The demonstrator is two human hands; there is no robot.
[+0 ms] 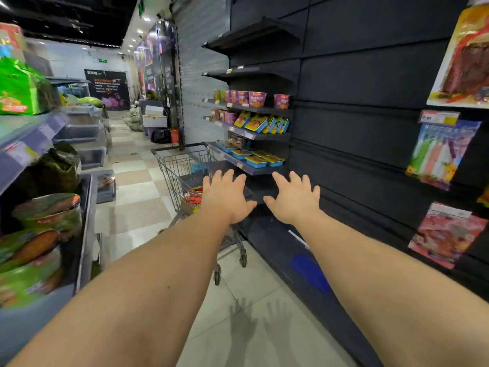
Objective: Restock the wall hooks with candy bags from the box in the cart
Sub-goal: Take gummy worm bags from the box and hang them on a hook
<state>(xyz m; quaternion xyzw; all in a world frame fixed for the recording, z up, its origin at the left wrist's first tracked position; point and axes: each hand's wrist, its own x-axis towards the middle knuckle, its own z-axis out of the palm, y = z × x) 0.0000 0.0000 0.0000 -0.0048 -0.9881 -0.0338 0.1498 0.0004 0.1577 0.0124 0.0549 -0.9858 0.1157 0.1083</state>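
Observation:
A wire shopping cart [173, 165] stands in the aisle ahead of me, against the dark shelving. Inside it a cardboard box [188, 205] holds red and orange candy bags [194, 196]. My left hand [225, 197] is stretched out flat in front of the cart's near side, fingers spread, holding nothing. My right hand [293, 200] reaches out beside it, also spread and empty, in front of the dark lower shelf. On the dark wall panel at the right hang several bags: a large red one [465, 56], a striped candy bag [442, 152] and a pink bag [447, 234].
Shelves [248, 108] beyond the cart carry purple cups and blue trays. At the left, a shelf unit [34, 133] holds green bags and bowl noodles. The checkered floor aisle [132, 165] runs on past bins and sacks. A low dark base shelf [299, 263] runs along the right.

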